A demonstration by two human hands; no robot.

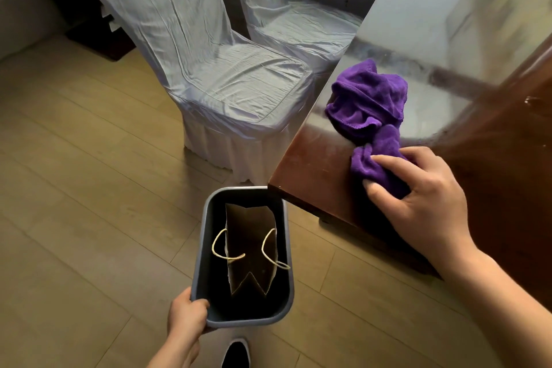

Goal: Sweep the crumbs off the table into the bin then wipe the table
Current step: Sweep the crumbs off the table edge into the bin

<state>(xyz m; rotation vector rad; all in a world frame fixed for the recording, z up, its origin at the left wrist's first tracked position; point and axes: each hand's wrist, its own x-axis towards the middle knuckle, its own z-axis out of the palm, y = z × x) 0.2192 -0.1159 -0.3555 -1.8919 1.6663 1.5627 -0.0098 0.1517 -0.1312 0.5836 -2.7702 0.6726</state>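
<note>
A glossy dark wooden table fills the right side, its near corner pointing at the bin. My right hand grips one end of a crumpled purple cloth that lies on the table near its left edge. A grey rectangular bin is held just below the table corner, my left hand clasping its near rim. Inside the bin stands a brown paper bag with rope handles. No crumbs are discernible on the shiny surface.
Two chairs in pale fabric covers stand along the table's left side, beyond the bin. Wood-plank floor spreads to the left. A dark shoe shows at the bottom edge.
</note>
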